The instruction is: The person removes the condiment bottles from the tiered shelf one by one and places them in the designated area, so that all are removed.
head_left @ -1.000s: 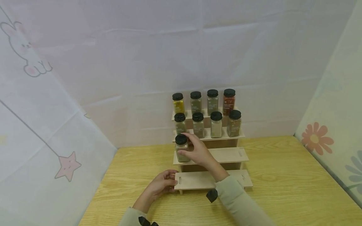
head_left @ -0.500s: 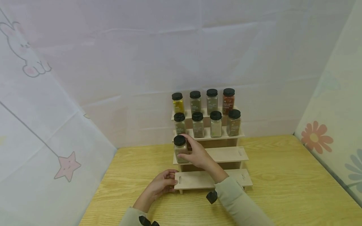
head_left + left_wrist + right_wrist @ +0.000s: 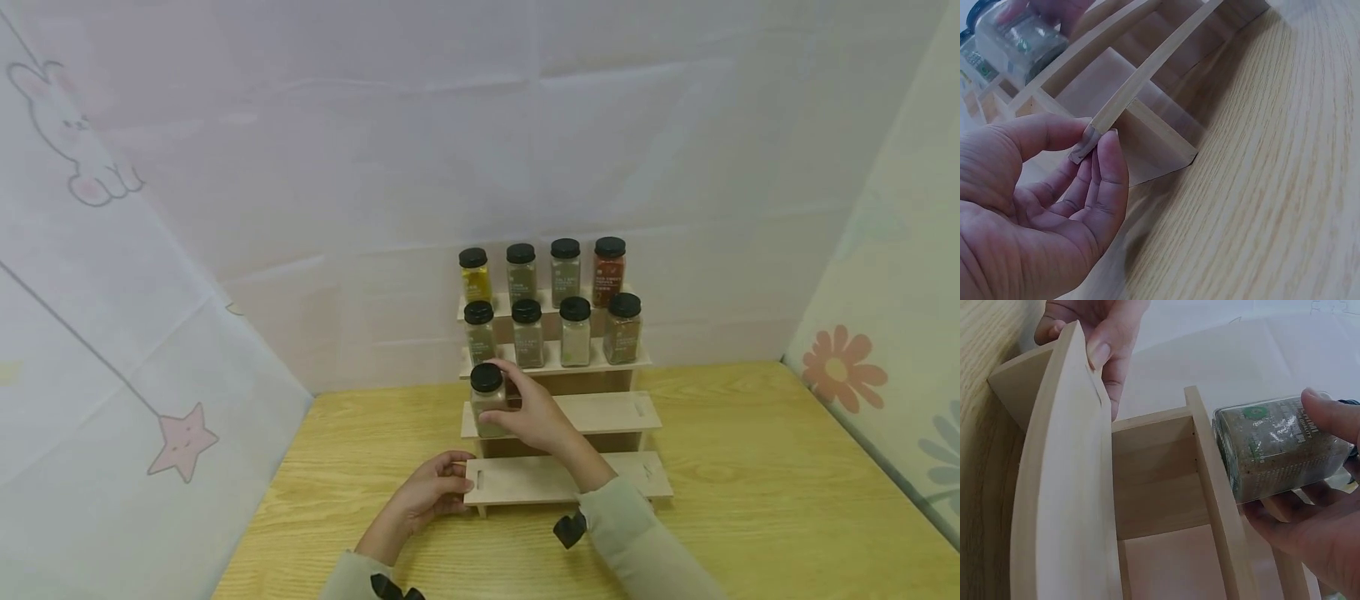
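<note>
In the head view, my right hand (image 3: 538,415) grips a square glass spice jar (image 3: 483,402) with a black lid. The jar is upright at the left end of the second-lowest shelf (image 3: 600,412) of a stepped wooden rack. Greyish-brown powder fills the jar (image 3: 1272,447) in the right wrist view, where its base is right at the shelf's edge. My left hand (image 3: 429,492) pinches the left end of the lowest shelf (image 3: 525,481), beside the slot cut there. The left wrist view shows thumb and fingers of my left hand (image 3: 1041,200) on either side of that board's end.
Several black-lidded spice jars stand in two rows on the upper shelves, among them a yellow one (image 3: 475,285) and a red one (image 3: 608,279). The rack stands on a wood-grain table (image 3: 750,467), against a pale cloth backdrop (image 3: 375,208).
The jar in my right hand has shifted slightly left, then a little right and toward the front. My left hand keeps its hold on the lowest shelf.
</note>
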The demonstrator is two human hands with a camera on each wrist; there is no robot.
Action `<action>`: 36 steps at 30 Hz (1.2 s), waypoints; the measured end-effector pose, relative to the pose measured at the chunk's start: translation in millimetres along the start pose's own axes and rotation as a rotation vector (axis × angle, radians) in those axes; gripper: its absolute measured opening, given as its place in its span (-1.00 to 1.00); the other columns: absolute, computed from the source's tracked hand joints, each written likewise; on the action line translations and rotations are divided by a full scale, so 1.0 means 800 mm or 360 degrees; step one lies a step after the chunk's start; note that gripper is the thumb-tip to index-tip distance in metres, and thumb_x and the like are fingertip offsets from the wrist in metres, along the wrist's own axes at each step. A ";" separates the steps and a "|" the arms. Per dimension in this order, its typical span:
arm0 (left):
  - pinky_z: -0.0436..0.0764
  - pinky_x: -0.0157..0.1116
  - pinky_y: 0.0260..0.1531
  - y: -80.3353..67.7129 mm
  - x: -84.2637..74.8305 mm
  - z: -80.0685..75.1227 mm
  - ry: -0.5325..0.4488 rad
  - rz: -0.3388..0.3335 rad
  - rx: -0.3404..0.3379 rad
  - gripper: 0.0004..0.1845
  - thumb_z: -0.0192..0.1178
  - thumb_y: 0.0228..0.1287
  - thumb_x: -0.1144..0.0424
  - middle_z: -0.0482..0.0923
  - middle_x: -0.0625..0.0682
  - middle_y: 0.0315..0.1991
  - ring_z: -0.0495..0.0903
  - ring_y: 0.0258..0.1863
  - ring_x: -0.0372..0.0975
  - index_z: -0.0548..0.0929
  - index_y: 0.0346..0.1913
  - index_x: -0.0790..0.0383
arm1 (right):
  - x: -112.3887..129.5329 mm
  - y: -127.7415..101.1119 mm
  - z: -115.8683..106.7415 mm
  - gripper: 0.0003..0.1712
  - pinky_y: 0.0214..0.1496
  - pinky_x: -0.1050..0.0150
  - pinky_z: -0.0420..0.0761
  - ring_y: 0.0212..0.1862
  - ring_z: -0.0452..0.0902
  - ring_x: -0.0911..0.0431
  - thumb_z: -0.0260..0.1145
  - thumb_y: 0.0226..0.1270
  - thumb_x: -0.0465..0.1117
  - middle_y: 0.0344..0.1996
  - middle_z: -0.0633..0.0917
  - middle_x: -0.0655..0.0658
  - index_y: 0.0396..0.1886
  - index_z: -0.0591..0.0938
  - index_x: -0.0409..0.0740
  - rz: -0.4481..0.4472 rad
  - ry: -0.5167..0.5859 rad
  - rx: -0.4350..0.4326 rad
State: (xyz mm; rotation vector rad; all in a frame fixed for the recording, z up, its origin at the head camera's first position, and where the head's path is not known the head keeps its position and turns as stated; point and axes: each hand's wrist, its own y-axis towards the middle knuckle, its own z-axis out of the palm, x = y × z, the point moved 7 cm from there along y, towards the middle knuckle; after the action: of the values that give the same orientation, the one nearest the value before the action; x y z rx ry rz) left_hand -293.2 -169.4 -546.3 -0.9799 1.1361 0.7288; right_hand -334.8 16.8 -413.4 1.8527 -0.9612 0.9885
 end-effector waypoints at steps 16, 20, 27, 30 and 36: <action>0.71 -0.34 -0.37 0.005 0.006 -0.004 -0.0059 0.0010 0.0000 -0.38 0.28 0.32 0.41 0.55 0.08 -0.06 0.65 -0.27 -0.21 0.33 0.39 0.39 | 0.011 -0.049 -0.071 -0.08 0.18 -0.05 0.60 0.20 0.55 -0.06 0.57 0.17 -0.01 0.18 0.61 -0.05 0.49 0.33 0.28 0.0024 -0.0038 -0.0103; 0.70 -0.35 -0.38 0.003 0.006 -0.003 -0.0066 0.0006 0.0004 -0.37 0.28 0.32 0.41 0.55 0.08 -0.06 0.65 -0.26 -0.21 0.31 0.40 0.42 | 0.011 -0.062 -0.091 -0.06 0.23 -0.12 0.57 0.22 0.55 -0.11 0.57 0.17 -0.01 0.19 0.62 -0.09 0.51 0.32 0.20 -0.0005 -0.0094 -0.0123; 0.69 -0.35 -0.38 0.000 0.003 -0.001 -0.0061 0.0013 -0.0017 -0.37 0.26 0.32 0.42 0.55 0.08 -0.07 0.64 -0.27 -0.21 0.30 0.40 0.43 | 0.004 -0.080 -0.122 -0.10 0.24 -0.12 0.55 0.23 0.53 -0.10 0.55 0.20 -0.05 0.20 0.60 -0.08 0.50 0.33 0.19 -0.0014 -0.0108 -0.0135; 0.69 -0.35 -0.37 -0.001 0.003 -0.001 -0.0061 0.0010 -0.0011 -0.37 0.26 0.33 0.42 0.54 0.08 -0.07 0.63 -0.27 -0.22 0.30 0.40 0.43 | 0.000 -0.088 -0.136 -0.10 0.32 -0.18 0.49 0.25 0.51 -0.11 0.54 0.23 -0.08 0.21 0.59 -0.11 0.52 0.32 0.14 -0.0023 -0.0125 -0.0142; 0.70 -0.33 -0.34 0.000 0.005 0.000 -0.0066 0.0006 0.0010 -0.37 0.26 0.35 0.40 0.53 0.06 -0.06 0.62 -0.26 -0.24 0.29 0.42 0.42 | -0.007 -0.108 -0.165 -0.06 0.33 -0.26 0.45 0.31 0.47 -0.21 0.52 0.25 -0.12 0.24 0.57 -0.18 0.55 0.25 0.05 0.0034 -0.0139 -0.0153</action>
State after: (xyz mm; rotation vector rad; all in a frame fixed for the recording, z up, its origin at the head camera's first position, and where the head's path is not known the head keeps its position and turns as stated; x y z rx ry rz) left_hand -292.5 -169.2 -550.1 -0.9535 1.1037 0.7451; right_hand -296.9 169.2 -395.3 1.8212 -1.0641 0.8651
